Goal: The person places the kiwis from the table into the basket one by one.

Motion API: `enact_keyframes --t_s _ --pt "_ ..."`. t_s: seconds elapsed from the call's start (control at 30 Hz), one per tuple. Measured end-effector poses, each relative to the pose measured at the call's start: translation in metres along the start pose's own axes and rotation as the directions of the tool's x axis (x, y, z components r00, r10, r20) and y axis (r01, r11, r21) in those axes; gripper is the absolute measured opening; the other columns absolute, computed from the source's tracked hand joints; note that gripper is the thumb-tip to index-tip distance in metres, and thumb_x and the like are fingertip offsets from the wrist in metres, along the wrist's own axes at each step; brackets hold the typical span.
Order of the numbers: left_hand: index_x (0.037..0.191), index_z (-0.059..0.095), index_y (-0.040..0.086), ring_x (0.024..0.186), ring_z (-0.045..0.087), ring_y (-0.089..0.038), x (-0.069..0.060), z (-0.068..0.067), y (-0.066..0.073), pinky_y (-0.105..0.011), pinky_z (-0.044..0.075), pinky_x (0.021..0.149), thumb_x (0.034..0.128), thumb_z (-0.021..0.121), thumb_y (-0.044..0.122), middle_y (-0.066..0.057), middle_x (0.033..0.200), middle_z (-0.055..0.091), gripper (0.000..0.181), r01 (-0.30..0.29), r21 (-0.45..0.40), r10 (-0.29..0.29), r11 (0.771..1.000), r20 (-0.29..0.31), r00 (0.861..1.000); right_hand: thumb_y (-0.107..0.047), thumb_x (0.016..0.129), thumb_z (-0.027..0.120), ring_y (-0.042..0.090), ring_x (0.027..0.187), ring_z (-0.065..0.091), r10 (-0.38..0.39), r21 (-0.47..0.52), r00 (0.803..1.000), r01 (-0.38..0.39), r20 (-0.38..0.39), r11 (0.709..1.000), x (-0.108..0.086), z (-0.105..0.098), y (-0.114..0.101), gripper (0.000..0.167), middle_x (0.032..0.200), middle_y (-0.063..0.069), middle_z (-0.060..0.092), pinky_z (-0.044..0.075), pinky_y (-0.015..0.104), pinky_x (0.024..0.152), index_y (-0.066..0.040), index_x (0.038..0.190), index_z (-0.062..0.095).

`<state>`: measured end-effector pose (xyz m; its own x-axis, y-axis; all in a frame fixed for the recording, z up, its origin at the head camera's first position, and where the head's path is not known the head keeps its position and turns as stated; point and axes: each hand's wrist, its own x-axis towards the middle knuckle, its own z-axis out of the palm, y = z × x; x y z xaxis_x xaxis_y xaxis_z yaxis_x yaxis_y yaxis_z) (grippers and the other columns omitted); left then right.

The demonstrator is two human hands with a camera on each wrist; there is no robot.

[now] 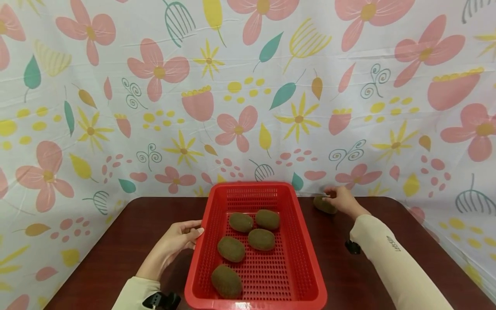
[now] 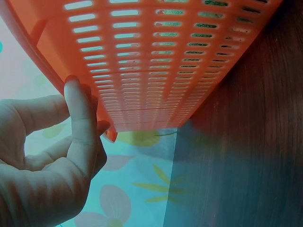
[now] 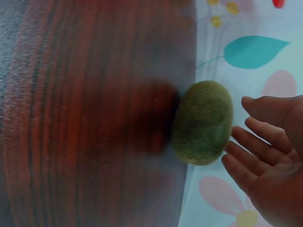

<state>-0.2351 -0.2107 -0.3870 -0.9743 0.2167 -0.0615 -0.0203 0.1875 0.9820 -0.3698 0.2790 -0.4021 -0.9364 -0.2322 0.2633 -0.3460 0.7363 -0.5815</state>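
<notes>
A red plastic basket (image 1: pixel 288 189) with slotted walls stands at the middle of the table. Several brown, fuzzy kiwis, one of them a kiwi (image 1: pixel 226 281) near the front, lie inside it. My left hand (image 1: pixel 176 242) holds the basket's left rim between thumb and fingers; the left wrist view has this hand (image 2: pixel 61 142) beside the slotted wall. Right of the basket, a single kiwi (image 1: pixel 324 205) lies near the table's back edge. Over it is my right hand (image 1: pixel 342 201). In the right wrist view the thumb stands apart from this kiwi (image 3: pixel 202 123), with the fingertips close to its side.
The dark red-brown wooden table (image 1: pixel 155 211) has rounded back corners. Directly behind it hangs a white cloth (image 1: pixel 240 163) printed with flowers and leaves. Black straps are on both wrists, over cream sleeves (image 1: pixel 391 254).
</notes>
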Motion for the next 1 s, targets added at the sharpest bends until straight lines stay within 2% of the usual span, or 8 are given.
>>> enact_keyframes --t_s 0.27,0.43,0.53,0.67,1.0 --pt "0.137 0.045 -0.01 0.069 0.063 -0.018 -0.001 0.001 0.001 -0.032 0.056 0.068 0.0961 0.059 0.013 -0.009 0.084 0.063 0.049 0.0 -0.005 0.0 1.0 0.003 1.0 -0.004 0.081 0.073 0.042 0.092 0.059 -0.03 -0.078 0.999 0.028 -0.024 0.997 -0.002 0.013 0.009 0.043 0.105 0.032 0.061 0.048 0.053 0.079 0.017 0.116 0.057" --pt "0.137 0.045 -0.01 0.069 0.062 -0.018 -0.002 0.001 0.001 -0.032 0.056 0.068 0.0962 0.059 0.013 -0.008 0.084 0.063 0.049 -0.005 -0.008 0.005 1.0 0.003 1.0 -0.003 0.079 0.074 0.039 0.089 0.057 -0.014 -0.103 0.999 0.011 -0.033 0.995 -0.003 0.019 0.011 0.045 0.108 0.033 0.06 0.046 0.053 0.079 0.017 0.116 0.057" --pt "0.137 0.044 -0.01 0.069 0.062 -0.018 -0.002 0.001 0.001 -0.031 0.056 0.067 0.0963 0.059 0.012 -0.008 0.083 0.062 0.049 -0.005 -0.011 0.005 1.0 0.002 1.0 -0.003 0.079 0.074 0.043 0.094 0.057 0.005 -0.115 0.999 -0.01 -0.041 0.993 -0.005 0.021 0.01 0.048 0.111 0.034 0.059 0.046 0.055 0.081 0.017 0.119 0.056" --pt "0.137 0.044 -0.011 0.068 0.062 -0.017 -0.001 0.001 0.001 -0.031 0.055 0.067 0.0965 0.058 0.012 -0.008 0.084 0.062 0.049 0.0 -0.012 0.0 1.0 -0.001 1.0 -0.002 0.078 0.074 0.045 0.097 0.057 0.019 -0.115 0.999 -0.024 -0.039 0.993 -0.007 0.021 0.008 0.05 0.113 0.035 0.058 0.046 0.055 0.083 0.018 0.119 0.055" --pt "0.138 0.043 -0.011 0.068 0.062 -0.018 -0.002 0.001 0.002 -0.031 0.055 0.067 0.0972 0.057 0.012 -0.008 0.084 0.062 0.049 0.001 -0.011 -0.001 1.0 0.009 1.0 -0.006 0.078 0.076 0.037 0.087 0.058 0.021 -0.109 1.0 -0.02 0.0 0.994 -0.007 0.015 0.006 0.048 0.108 0.033 0.061 0.048 0.05 0.077 0.017 0.116 0.058"
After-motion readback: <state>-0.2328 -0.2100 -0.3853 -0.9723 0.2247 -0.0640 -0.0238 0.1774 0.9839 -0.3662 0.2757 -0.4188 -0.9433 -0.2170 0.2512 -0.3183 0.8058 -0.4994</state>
